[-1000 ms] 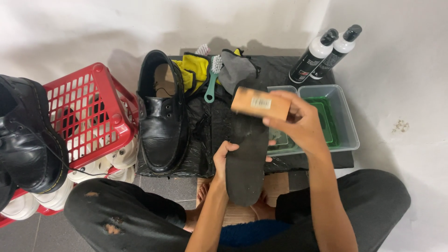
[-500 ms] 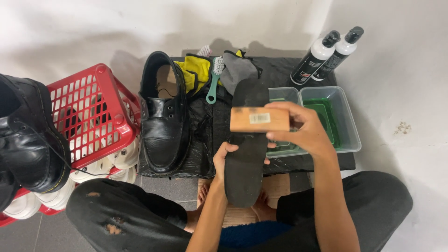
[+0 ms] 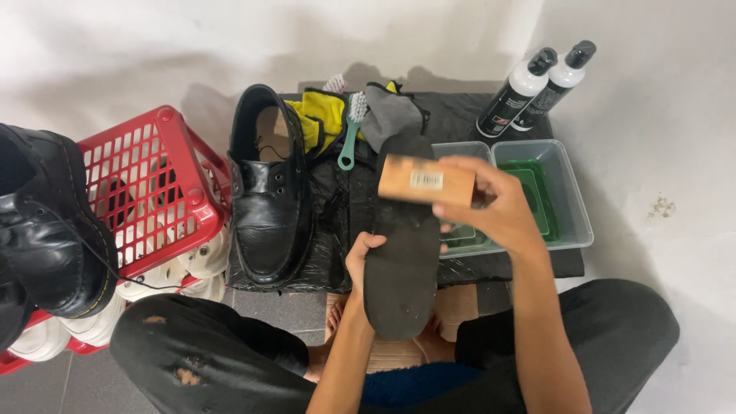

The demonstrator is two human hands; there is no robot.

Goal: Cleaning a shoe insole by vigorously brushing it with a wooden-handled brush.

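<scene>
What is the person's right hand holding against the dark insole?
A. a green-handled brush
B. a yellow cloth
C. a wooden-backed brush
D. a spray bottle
C: the right hand grips a wooden-backed brush laid across the upper part of the insole, which the left hand steadies; the green-handled brush lies untouched on the black mat.

The shoe [image 3: 270, 203] lies on the left part of the plastic sheet [image 3: 337, 199]. Behind it, along the sheet's rear edge, lie the cloths [image 3: 318, 115] and the handled brush [image 3: 351, 130]. The two trays [image 3: 571, 195] sit side by side at the right edge, with two bottles [image 3: 529, 88] behind them at the rear right corner. The basket [image 3: 146, 192] stands left of the sheet, and a boot [image 3: 50, 222] rests on the basket's left edge. The insole [image 3: 402, 253] is over the sheet's front edge, and the wooden brush [image 3: 425, 180] is against the insole's rear half.
</scene>
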